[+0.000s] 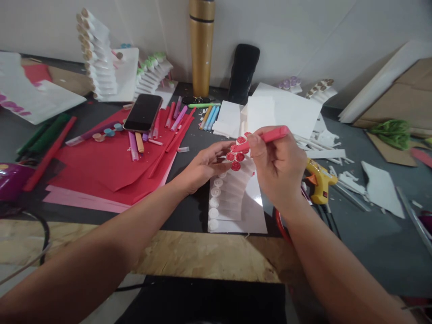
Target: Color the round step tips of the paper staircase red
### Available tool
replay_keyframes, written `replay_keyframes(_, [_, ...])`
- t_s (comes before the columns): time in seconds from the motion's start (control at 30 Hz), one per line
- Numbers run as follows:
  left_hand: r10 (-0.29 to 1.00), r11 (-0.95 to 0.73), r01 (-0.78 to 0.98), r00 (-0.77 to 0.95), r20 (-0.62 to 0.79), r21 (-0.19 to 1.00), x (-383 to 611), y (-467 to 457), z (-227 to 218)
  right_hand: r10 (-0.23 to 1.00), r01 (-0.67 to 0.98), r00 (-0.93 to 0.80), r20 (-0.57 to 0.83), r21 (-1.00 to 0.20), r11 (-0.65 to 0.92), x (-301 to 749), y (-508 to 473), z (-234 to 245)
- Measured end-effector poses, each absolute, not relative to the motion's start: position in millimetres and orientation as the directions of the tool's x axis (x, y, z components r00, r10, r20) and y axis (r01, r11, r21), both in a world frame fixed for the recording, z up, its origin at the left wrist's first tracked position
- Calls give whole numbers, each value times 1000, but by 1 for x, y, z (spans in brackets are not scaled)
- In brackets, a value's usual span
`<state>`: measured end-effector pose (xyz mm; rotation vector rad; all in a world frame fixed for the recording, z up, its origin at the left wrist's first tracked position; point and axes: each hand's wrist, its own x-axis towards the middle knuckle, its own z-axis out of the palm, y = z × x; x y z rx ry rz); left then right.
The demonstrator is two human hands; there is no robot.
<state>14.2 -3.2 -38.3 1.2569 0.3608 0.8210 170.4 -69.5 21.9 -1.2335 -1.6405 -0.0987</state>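
Note:
A pinkish-red marker (270, 135) is pinched in my right hand (278, 164), its tip end close to the red-coloured roll ends (236, 157). My left hand (207, 164) curls its fingers around the upper part of a model made of white rolled-paper tubes (229, 198). That model stands on a white board (254, 216) near the table's front edge. Several round ends at its top are red, while those down its left side are white. The contact between marker tip and paper is partly hidden by my right fingers.
Red paper sheets (87, 166) with a phone (143, 111) and loose markers lie at left. A gold bottle (201, 49) stands behind. At right are a yellow glue gun (319, 180), paper scraps (351, 182) and a white sheet (290, 110). Another paper-tube model (101, 58) stands back left.

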Motion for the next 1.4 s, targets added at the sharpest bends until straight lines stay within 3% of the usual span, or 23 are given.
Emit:
replay_keyframes(0.13, [715, 87, -342, 675, 180, 936, 14, -3, -37, 666, 743, 52, 744, -474, 472, 171, -70, 21])
replay_keyframes(0.37, [731, 215, -393, 672, 119, 894, 12, -5, -34, 565, 757, 116, 817, -441, 483, 171, -73, 23])
replay_keyframes(0.67, [743, -80, -266, 626, 235, 961, 4, 1, -40, 568, 799, 33, 822, -363, 479, 170, -73, 21])
replay_keyframes(1.0, [733, -64, -271, 640, 230, 960, 5, 2, -40, 630, 790, 7, 777, -391, 473, 170, -73, 15])
replay_keyframes(1.4, [726, -61, -283, 645, 237, 957, 4, 1, -41, 600, 804, 2, 800, -358, 475, 171, -72, 18])
